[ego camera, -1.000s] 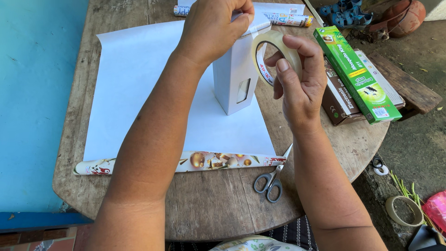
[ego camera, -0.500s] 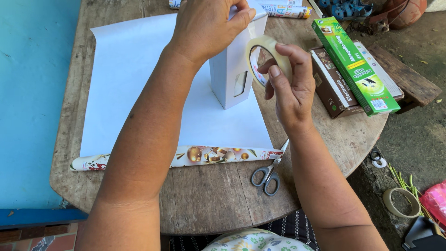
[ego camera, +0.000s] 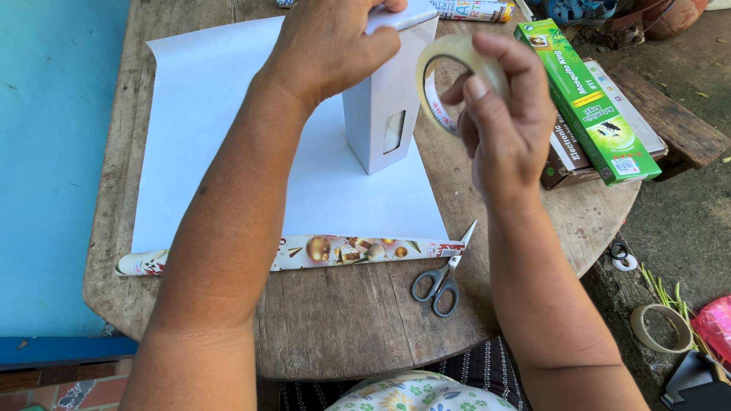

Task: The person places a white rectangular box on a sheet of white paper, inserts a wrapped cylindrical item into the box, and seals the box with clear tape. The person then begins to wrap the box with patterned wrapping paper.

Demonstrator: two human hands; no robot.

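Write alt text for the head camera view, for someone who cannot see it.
A person's left hand steadies an upright white box on a sheet of white paper, while the right hand holds a roll of clear tape beside it. On the round wooden table lie grey scissors, a patterned paper roll and a green carton.

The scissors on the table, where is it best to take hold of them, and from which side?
Grip the scissors by the grey finger loops, coming from the near table edge. They lie flat and closed, loops toward the person, blades pointing away at the wrapping paper.
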